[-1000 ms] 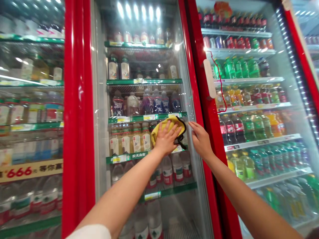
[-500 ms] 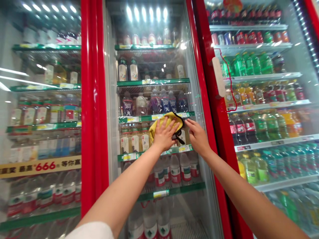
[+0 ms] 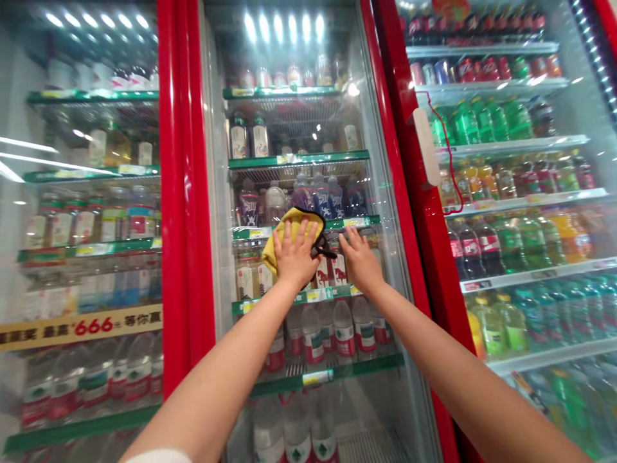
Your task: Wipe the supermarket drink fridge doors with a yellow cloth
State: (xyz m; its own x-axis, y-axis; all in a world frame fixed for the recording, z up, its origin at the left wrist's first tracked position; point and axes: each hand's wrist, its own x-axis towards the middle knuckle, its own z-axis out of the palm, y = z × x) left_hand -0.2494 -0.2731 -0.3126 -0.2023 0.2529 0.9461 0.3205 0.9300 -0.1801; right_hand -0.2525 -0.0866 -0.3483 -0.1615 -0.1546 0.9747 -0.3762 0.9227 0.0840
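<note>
Red-framed drinks coolers (image 3: 193, 225) stand behind. Just toward nine o'clock from mid-view, the left hand (image 3: 295, 262) spreads flat over a black-edged yellow cloth (image 3: 295, 217) against the glass door (image 3: 299, 141); probably soft, light, best held mid-cloth. At three o'clock, the empty right hand (image 3: 362, 260) has parted fingers.

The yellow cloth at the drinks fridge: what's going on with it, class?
A person facing a tall red-framed glass door spreads their left hand over a yellow cloth with black edging, which lies against the glass. Their right hand holds nothing and is raised just right of the cloth, fingers apart; whether it touches the glass is hard to tell. Behind the door, clear plastic bottles with red and green labels stand on a shelf below the hands.
</note>
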